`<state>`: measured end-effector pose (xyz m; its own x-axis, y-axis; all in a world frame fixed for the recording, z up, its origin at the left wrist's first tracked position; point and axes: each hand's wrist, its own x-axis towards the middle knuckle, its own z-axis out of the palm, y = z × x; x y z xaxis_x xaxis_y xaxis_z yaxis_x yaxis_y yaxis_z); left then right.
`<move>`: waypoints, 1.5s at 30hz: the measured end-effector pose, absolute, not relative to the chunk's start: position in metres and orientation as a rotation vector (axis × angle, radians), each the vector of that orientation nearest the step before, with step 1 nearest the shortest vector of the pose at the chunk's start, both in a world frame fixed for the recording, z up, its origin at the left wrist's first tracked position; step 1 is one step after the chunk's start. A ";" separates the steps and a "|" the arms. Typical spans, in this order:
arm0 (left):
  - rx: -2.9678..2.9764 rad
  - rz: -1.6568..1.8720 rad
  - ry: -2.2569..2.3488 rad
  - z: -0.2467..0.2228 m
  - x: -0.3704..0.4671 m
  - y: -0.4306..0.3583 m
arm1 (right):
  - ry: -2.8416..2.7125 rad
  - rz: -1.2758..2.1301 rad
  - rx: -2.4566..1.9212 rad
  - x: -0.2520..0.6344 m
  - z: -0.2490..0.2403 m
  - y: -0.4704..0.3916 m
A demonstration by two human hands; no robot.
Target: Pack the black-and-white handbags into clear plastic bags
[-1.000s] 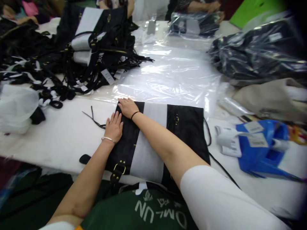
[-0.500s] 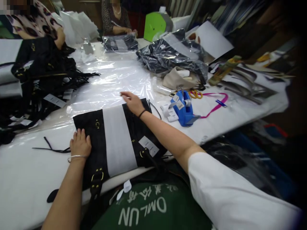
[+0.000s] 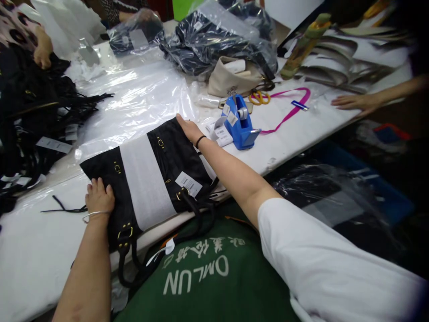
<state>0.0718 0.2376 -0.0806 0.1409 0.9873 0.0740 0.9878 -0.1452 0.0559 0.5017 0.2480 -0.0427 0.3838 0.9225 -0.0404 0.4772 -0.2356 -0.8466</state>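
Note:
A black handbag (image 3: 182, 152) with gold buckles lies flat before me, a pale grey-white sheet (image 3: 144, 188) across its middle. A white tag (image 3: 188, 183) rests on its right part, and its dark handles (image 3: 197, 214) hang toward me over the table edge. My left hand (image 3: 99, 196) lies on the bag's left edge, fingers spread and flat. At the far right corner my right hand (image 3: 190, 129) holds the bag's edge; some of its fingers are hidden.
A blue tape dispenser (image 3: 243, 129) stands right of the bag, near yellow-handled scissors (image 3: 259, 97) and a pink strap (image 3: 284, 118). Black bags (image 3: 30, 107) are heaped at left; plastic-wrapped ones (image 3: 217, 40) lie behind. A co-worker's hand (image 3: 357, 102) rests on the table at right.
My right hand has come down from above the bag to its far right corner, uncovering a second buckle. A co-worker's hand has appeared at right. The camera view has shifted.

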 end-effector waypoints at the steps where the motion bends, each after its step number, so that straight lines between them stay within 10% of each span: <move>1: -2.363 -0.134 -2.049 -0.080 0.072 0.238 | -1.248 0.703 -1.894 0.503 -0.043 0.248; 12: -2.341 -0.095 -2.036 -0.076 0.075 0.237 | -0.991 0.980 -1.816 0.517 -0.067 0.233; 22: -2.343 -0.135 -2.094 -0.075 0.076 0.236 | -1.124 0.646 -1.754 0.490 -0.032 0.022; 33: -2.369 -0.180 -2.162 -0.066 0.085 0.229 | -1.790 0.619 -1.876 0.440 -0.008 0.061; 45: -2.628 -0.957 -1.780 -0.015 0.105 0.162 | -1.029 0.861 -1.799 0.471 -0.041 -0.046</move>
